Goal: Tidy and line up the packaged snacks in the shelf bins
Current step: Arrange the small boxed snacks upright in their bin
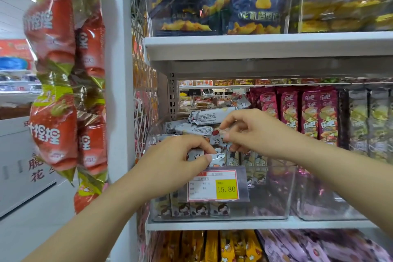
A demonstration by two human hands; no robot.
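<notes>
jointly, hands [178, 155] [253, 132] pinch snack packs [218, 156]

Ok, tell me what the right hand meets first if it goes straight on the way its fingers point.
The white packets piled in the left bin: the right hand points left and its fingertips look already on them. Depth is unclear; the wire side panel lies beyond.

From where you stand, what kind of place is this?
Very likely a supermarket snack aisle. Yellow price tags hang on clear shelf bins, the bins hold rows of snack packets, and red snack bags hang beside the shelf.
</notes>
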